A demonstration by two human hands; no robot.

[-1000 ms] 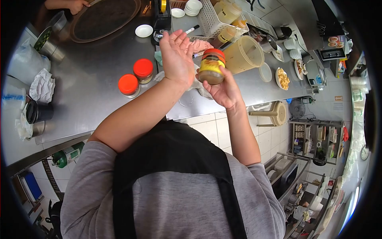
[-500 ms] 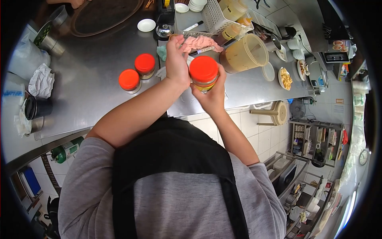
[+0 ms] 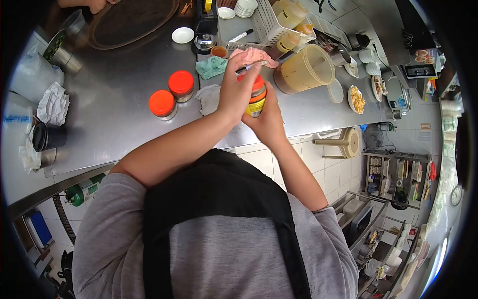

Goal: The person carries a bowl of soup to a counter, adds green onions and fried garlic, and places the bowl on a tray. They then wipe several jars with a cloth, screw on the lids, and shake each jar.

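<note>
Between my hands is a jar [image 3: 255, 103] with a red lid and a yellow label, tilted a little. My right hand [image 3: 269, 118] is wrapped round its right side and base. My left hand [image 3: 237, 94] reaches over the red lid from the left, its fingers partly covering it. Two more red-lidded jars stand on the steel table to the left, one [image 3: 180, 83] slightly behind the other [image 3: 162, 103]. A marker lies by my left fingertips, near a pink cloth [image 3: 253, 56]. A green cloth [image 3: 211, 67] and a white cloth [image 3: 208, 97] lie left of my left hand.
A large tub [image 3: 304, 70] of brown liquid stands right of the jar, with a round lid [image 3: 335, 91] beside it. Behind are a white basket [image 3: 271, 25] and sauce bottles. A round tray [image 3: 132, 22] lies back left, near another person's hand [image 3: 98, 6].
My left hand has moved from beside the jar onto its red lid. The jar has tilted, showing more of its label. The green and white cloths are less covered.
</note>
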